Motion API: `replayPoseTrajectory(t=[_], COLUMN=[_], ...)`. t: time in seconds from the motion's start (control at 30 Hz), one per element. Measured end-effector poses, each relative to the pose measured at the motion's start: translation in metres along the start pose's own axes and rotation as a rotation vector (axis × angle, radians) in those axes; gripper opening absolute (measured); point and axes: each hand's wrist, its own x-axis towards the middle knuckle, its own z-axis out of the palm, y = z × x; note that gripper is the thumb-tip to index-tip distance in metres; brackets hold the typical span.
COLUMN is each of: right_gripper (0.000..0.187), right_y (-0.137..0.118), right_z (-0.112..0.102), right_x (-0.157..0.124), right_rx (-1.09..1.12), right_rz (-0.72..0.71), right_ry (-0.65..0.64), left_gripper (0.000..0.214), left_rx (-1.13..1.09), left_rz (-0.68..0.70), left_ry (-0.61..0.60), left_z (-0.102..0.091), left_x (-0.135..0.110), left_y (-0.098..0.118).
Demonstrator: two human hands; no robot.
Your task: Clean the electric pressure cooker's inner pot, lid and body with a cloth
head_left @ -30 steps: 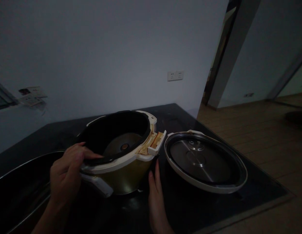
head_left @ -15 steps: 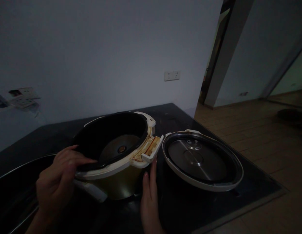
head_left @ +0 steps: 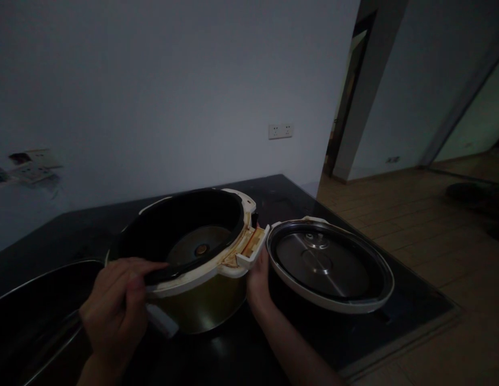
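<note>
An electric cooker body (head_left: pixel 205 308), olive-green with a stained white rim, stands on the dark counter with its top uncovered. Its inside is black, and a small round copper-coloured spot shows on the floor of it. My left hand (head_left: pixel 116 300) grips the near left of the rim, fingers over the edge and thumb outside. Against the right side, under the stained hinge bracket (head_left: pixel 251 249), is my right hand (head_left: pixel 258 284); its fingers are hidden behind the cooker. Just right of that hand the round lid (head_left: pixel 342 268) lies with its metal inner face up.
A dark wide basin (head_left: pixel 36 281) with a shiny rim sits at the left, close to my left hand. Behind the counter (head_left: pixel 273 187) rises a pale wall with a socket (head_left: pixel 280 131). The counter's right edge drops to a tiled floor (head_left: pixel 378 220).
My right hand has moved from the cooker's front right, fingers up, to farther back around its side. My left hand has shifted slightly right along the rim. The view has turned a little.
</note>
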Motion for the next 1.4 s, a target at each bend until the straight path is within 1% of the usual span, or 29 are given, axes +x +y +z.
replayPoseTrajectory(t=[0.1,0.13,0.2,0.27,0.3,0.37,0.43,0.5,0.57,0.67,0.77,0.83,0.93,1.03,1.1,1.13,1.17,1.23,1.33,1.4], right_gripper=[0.065,0.064,0.061,0.056,0.056,0.061,0.068,0.072,0.071,0.067,0.068,0.072,0.075,0.072,0.07,0.07,0.069,0.067,0.065,0.061], right_y=[0.006,0.009,0.015,0.018,0.018,0.015,0.013,0.015,0.021,0.029,0.032,0.03,0.027,0.03,0.033,0.035,0.036,0.037,0.036,0.038], right_z=[-0.001,-0.001,-0.002,-0.003,-0.003,-0.005,-0.008,-0.012,-0.017,-0.021,-0.02,-0.019,-0.016,-0.015,-0.015,-0.014,-0.014,-0.014,-0.014,-0.015], right_x=[-0.037,-0.051,-0.076,-0.088,-0.088,-0.075,-0.053,-0.031,-0.016,-0.004,-0.006,-0.017,-0.046,-0.081,-0.096,-0.098,-0.097,-0.086,-0.054,-0.028], right_rx=[-0.033,-0.05,-0.083,-0.106,-0.109,-0.093,-0.066,-0.073,-0.078,-0.079,-0.079,-0.064,-0.056,-0.128,-0.195,-0.214,-0.223,-0.214,-0.163,-0.098], right_rz=[0.059,0.075,0.106,0.13,0.135,0.131,0.124,0.128,0.132,0.133,0.14,0.165,0.187,0.169,0.156,0.145,0.129,0.083,0.03,0.043], right_ry=[0.004,0.011,-0.025,-0.049,-0.051,-0.033,-0.01,-0.01,-0.013,-0.016,-0.016,-0.005,0.001,-0.017,-0.023,-0.024,-0.024,-0.018,0.016,0.011], left_gripper=[0.026,0.026,0.025,0.022,0.021,0.02,0.02,0.021,0.022,0.023,0.023,0.024,0.025,0.025,0.025,0.026,0.026,0.026,0.027,0.027], left_rx=[0.026,0.03,0.027,0.013,0.008,0.009,0.027,0.038,0.039,0.032,0.038,0.046,0.055,0.06,0.057,0.054,0.051,0.047,0.038,0.022], left_rz=[0.006,-0.008,-0.036,-0.043,-0.036,-0.015,0.014,0.052,0.091,0.129,0.132,0.127,0.121,0.11,0.107,0.108,0.109,0.106,0.105,0.112], left_ry=[-0.005,-0.007,-0.004,0.009,0.017,0.015,0.001,0.003,0.031,0.064,0.071,0.065,0.064,0.07,0.072,0.067,0.058,0.04,0.027,0.038], left_z=[0.002,0.003,0.002,0.001,0.0,-0.001,0.0,0.001,0.003,0.005,0.005,0.006,0.006,0.006,0.006,0.005,0.005,0.004,0.005,0.006], left_x=[-0.001,-0.001,-0.002,-0.003,-0.003,-0.004,-0.003,-0.002,-0.002,-0.002,-0.002,-0.002,-0.003,-0.004,-0.004,-0.003,-0.003,-0.001,0.002,0.002], left_y=[-0.001,-0.001,-0.001,-0.001,-0.001,-0.003,-0.005,-0.007,-0.008,-0.008,-0.007,-0.007,-0.008,-0.008,-0.008,-0.007,-0.006,-0.004,-0.002,-0.002])
